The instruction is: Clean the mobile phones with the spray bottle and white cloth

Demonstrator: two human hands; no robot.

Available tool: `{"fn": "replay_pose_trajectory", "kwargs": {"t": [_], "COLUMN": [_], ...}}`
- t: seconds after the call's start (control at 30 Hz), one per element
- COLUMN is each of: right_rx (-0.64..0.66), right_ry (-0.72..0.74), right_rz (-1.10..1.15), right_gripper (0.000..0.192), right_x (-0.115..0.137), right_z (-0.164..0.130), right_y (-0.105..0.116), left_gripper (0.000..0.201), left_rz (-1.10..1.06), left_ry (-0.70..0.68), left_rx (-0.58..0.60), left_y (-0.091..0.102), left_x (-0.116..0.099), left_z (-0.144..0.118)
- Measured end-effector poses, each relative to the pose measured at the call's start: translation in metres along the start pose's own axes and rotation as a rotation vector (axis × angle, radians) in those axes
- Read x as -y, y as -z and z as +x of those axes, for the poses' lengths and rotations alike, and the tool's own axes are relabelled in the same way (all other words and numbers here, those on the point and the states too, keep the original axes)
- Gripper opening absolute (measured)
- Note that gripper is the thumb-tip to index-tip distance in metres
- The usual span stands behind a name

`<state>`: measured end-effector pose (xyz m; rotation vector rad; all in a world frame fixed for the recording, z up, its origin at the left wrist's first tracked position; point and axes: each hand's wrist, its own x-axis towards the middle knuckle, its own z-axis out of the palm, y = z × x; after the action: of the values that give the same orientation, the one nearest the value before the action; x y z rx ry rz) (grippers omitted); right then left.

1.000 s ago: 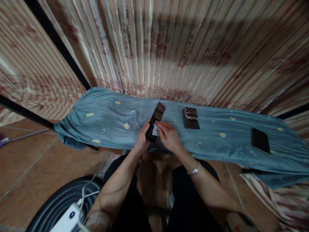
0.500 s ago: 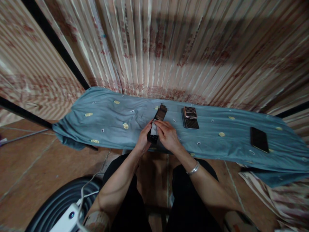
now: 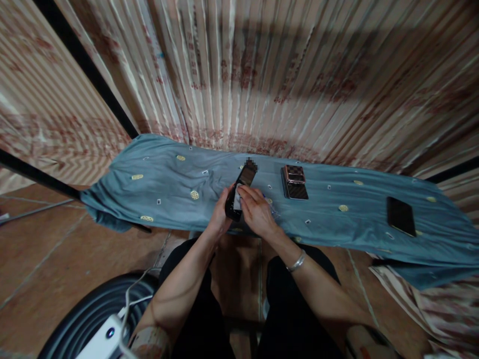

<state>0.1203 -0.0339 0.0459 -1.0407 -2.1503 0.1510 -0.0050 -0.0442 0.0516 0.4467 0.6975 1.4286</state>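
In the head view, my left hand (image 3: 220,215) is wrapped round the lower left side of an unfolded black flip phone (image 3: 247,175), held tilted above the cloth. A screen shows on its upper half, and keys show at its lower end. My right hand (image 3: 257,209) pinches a small white wipe (image 3: 237,198) and presses it on the phone's keypad half. The right fingers hide part of the wipe and the phone's right edge.
A blue patterned cloth (image 3: 168,184) covers the long narrow table. Right of my hands lie a checked folding phone (image 3: 295,174) and a dark phone (image 3: 297,191) against it. Another black phone (image 3: 400,215) lies farther right. A white device (image 3: 103,336) with a cable is at lower left.
The phone has shifted slightly left and turned a little in my left hand. My right hand has slid slightly left and down with the wipe. The other phones stay put.
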Motion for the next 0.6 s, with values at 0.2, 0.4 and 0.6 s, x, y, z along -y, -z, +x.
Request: {"fn": "replay_pose_trajectory", "kwargs": {"t": [0.2,0.4,0.6], "right_rx": [-0.005,0.025,0.045], "right_ry": [0.012,0.03,0.043], "right_rz": [-0.021,0.023,0.054], "right_gripper": [0.045,0.045,0.048], "right_x": [-0.004,0.004,0.007], "right_z": [0.007,0.004,0.003], "right_y": [-0.001,-0.006,-0.008], "left_gripper": [0.039,0.035,0.028], "left_rz": [0.021,-0.018,-0.064], "left_ry": [-0.007,0.009,0.011], "left_rx": [0.088,-0.008,-0.099], "left_y": [0.0,0.006,0.004], "left_x": [0.006,0.006,0.004], "left_z": [-0.003,0.002,0.003]}}
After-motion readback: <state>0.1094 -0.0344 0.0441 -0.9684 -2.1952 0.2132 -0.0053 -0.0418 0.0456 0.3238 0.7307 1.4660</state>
